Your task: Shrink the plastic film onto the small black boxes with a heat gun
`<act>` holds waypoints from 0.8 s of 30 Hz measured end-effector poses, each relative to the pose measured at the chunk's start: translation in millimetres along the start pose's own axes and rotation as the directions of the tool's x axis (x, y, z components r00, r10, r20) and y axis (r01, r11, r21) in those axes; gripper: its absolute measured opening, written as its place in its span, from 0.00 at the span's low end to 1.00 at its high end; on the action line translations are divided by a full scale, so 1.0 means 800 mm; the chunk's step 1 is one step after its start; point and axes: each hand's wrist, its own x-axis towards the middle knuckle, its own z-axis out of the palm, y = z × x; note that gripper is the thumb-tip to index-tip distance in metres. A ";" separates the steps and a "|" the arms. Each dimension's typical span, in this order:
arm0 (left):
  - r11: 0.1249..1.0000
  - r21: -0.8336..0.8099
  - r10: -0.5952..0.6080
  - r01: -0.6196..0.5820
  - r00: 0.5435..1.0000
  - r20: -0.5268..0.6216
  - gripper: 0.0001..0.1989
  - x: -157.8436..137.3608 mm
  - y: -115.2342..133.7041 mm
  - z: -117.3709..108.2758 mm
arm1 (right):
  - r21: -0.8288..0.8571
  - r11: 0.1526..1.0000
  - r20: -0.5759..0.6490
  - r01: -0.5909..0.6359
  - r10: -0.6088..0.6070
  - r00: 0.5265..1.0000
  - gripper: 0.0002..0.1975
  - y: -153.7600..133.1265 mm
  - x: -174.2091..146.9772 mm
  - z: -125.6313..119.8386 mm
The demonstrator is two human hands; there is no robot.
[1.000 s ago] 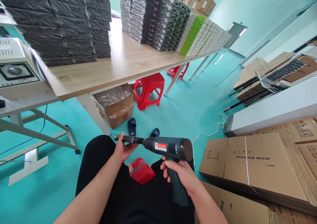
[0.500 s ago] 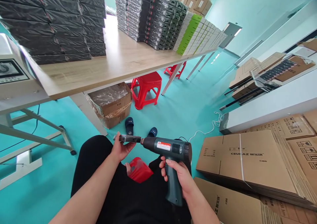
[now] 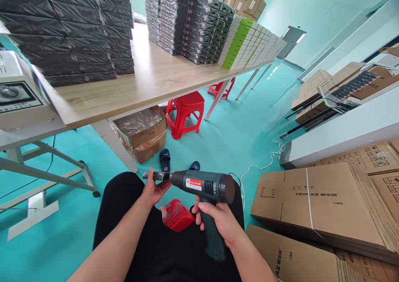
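The grip of your right hand (image 3: pixel 218 217) is closed around the handle of a dark green heat gun (image 3: pixel 202 184), up near the top. Your left hand (image 3: pixel 155 192) grips a small dark box (image 3: pixel 161 176) — thumb on the near side, fingers spread out under it. The box is above your knees, right in front of the gun's tip. You can't tell from here if the two touch.

Below your hands, a red plastic thing (image 3: pixel 179 217) shows between your legs. Two blue slippers (image 3: pixel 165 160) are on the floor (image 3: pixel 237 136) ahead.

On the counter (image 3: pixel 149 71) you have tall piles of shiny black packs (image 3: pixel 90 37), then white and green boxes (image 3: pixel 249 45). Under it sits an open carton (image 3: pixel 149 139), next to a red stool (image 3: pixel 187 107) — and flat brown cardboard (image 3: pixel 299 199) is piled on your right.
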 end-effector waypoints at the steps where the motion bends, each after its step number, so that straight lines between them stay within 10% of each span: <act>1: 1.000 0.000 0.014 -0.014 1.000 0.003 0.23 0.000 0.000 0.000 | -0.024 1.000 0.028 -0.004 0.004 1.000 0.15 -0.001 0.001 0.001; 24: 0.988 -0.134 -0.063 0.076 0.993 0.096 0.29 -0.003 0.007 -0.003 | 0.163 0.986 -0.063 0.018 -0.008 0.998 0.14 0.014 -0.013 -0.055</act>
